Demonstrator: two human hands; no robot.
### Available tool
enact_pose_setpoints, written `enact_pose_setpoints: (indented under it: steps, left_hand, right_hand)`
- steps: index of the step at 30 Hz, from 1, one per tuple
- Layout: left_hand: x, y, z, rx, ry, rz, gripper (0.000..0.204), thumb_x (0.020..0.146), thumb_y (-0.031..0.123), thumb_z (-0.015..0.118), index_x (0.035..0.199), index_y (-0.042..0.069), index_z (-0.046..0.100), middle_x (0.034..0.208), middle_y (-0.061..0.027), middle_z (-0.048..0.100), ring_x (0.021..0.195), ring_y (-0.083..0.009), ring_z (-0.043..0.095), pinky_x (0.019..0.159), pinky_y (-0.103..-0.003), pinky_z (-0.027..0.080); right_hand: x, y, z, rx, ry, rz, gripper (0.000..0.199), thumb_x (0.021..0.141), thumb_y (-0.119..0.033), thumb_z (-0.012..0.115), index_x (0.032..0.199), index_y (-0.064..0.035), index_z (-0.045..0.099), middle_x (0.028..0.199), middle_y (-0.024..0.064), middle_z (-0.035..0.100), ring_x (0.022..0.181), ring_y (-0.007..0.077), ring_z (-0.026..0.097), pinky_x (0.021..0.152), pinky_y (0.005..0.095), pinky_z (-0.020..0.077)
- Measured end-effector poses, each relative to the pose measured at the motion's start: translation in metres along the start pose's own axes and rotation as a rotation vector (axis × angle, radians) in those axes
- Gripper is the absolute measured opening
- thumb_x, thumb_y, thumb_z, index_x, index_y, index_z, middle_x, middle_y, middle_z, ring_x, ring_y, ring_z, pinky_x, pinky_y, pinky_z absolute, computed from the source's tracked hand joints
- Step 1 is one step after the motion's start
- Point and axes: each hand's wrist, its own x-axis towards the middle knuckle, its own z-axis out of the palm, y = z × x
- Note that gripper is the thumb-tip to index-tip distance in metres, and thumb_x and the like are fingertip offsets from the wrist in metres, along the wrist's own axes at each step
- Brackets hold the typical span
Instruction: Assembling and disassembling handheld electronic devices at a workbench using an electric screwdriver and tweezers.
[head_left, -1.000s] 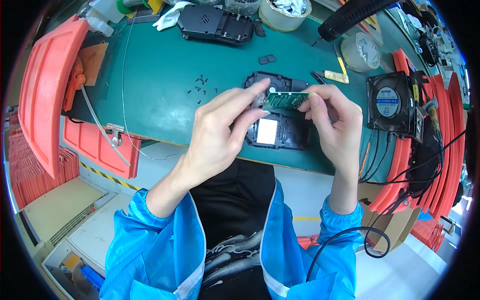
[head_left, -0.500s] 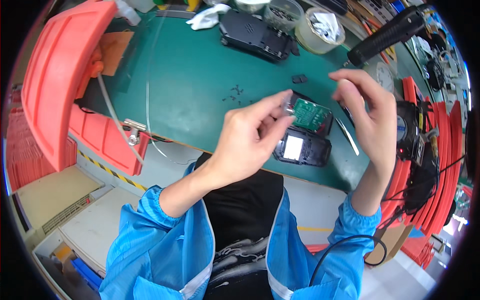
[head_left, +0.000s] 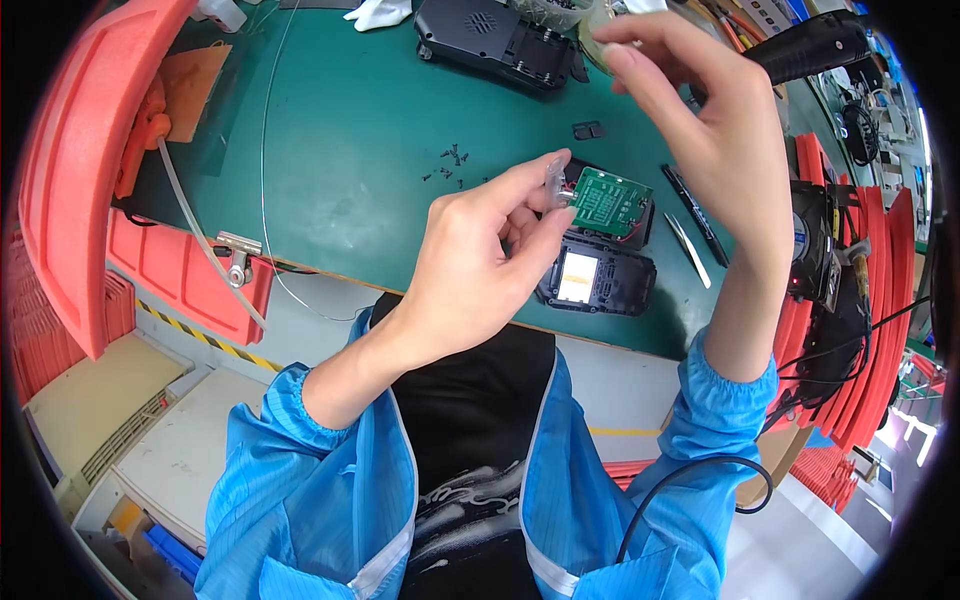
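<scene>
Green is the colour of the little circuit board point(head_left: 612, 201) you are holding up in your left hand point(head_left: 480, 265). Your thumb and first fingers are pinched shut on its left edge, where a small clear part sticks out. The board hangs in the air just above a black case point(head_left: 598, 280) with a pale window, which lies flat near the front edge of the green worktop point(head_left: 340, 150). Your right hand point(head_left: 715, 130) is lifted high over the back of the worktop, well apart from the board. Its fingers are curled close together at the tips, but you cannot tell if they hold anything. A few tiny black screws point(head_left: 450, 165) lie loose in the middle of the worktop. Silver tweezers point(head_left: 690, 250) and a thin black strip point(head_left: 695, 212) lie to the right of the case. A bigger black case point(head_left: 500, 40) sits at the back edge. Orange trays point(head_left: 90, 150) stand at the left side, and your blue sleeves point(head_left: 300, 480) come in from below.
</scene>
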Motion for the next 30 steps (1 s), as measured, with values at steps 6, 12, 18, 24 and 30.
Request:
enact_pose_setpoints:
  steps: [6, 12, 18, 24, 30]
  left_hand:
    - [0.002, -0.001, -0.002, -0.018, -0.019, 0.001, 0.044, 0.101, -0.006, 0.063, 0.144, -0.008, 0.056, 0.095, -0.0014, 0.067, 0.086, -0.0031, 0.06, 0.083, -0.021, 0.053]
    - [0.005, 0.012, -0.006, -0.115, -0.016, -0.129, 0.042, 0.101, -0.004, 0.064, 0.142, -0.01, 0.057, 0.091, -0.0002, 0.066, 0.073, -0.0017, 0.055, 0.066, -0.019, 0.046]
    - [0.006, 0.006, -0.003, -0.124, 0.011, -0.06, 0.042, 0.101, -0.003, 0.065, 0.141, -0.01, 0.057, 0.087, 0.0007, 0.065, 0.067, -0.0014, 0.052, 0.059, -0.019, 0.041]
    - [0.006, 0.005, -0.003, -0.081, 0.021, -0.019, 0.042, 0.101, -0.004, 0.064, 0.141, -0.01, 0.057, 0.088, 0.0008, 0.064, 0.067, -0.0021, 0.053, 0.062, -0.019, 0.043]
    - [0.004, 0.001, 0.004, 0.04, 0.072, 0.101, 0.04, 0.099, -0.003, 0.066, 0.139, -0.007, 0.061, 0.085, -0.0009, 0.064, 0.065, -0.0039, 0.054, 0.06, -0.022, 0.045]
  right_hand:
    - [0.021, -0.025, 0.002, 0.005, 0.024, 0.045, 0.018, 0.096, -0.012, 0.07, 0.104, 0.0038, 0.07, 0.076, 0.0109, 0.069, 0.065, 0.0197, 0.064, 0.062, 0.0302, 0.0498]
    - [0.025, -0.021, 0.008, 0.006, 0.008, 0.089, 0.018, 0.096, -0.014, 0.07, 0.1, 0.0038, 0.071, 0.079, 0.0138, 0.071, 0.068, 0.0205, 0.066, 0.064, 0.0306, 0.0507]
    - [0.008, -0.018, 0.005, -0.057, -0.012, 0.158, 0.017, 0.095, -0.012, 0.07, 0.096, 0.0045, 0.071, 0.078, 0.0139, 0.071, 0.069, 0.0198, 0.067, 0.064, 0.0306, 0.0512]
    - [0.002, -0.011, -0.001, -0.079, -0.012, 0.188, 0.014, 0.094, -0.011, 0.071, 0.095, 0.0027, 0.073, 0.078, 0.0124, 0.072, 0.069, 0.0183, 0.068, 0.065, 0.0302, 0.0512]
    - [0.001, 0.028, -0.001, 0.05, 0.031, -0.043, 0.021, 0.103, -0.016, 0.068, 0.114, 0.0002, 0.073, 0.091, 0.0036, 0.071, 0.087, 0.0065, 0.064, 0.078, 0.0229, 0.0496]
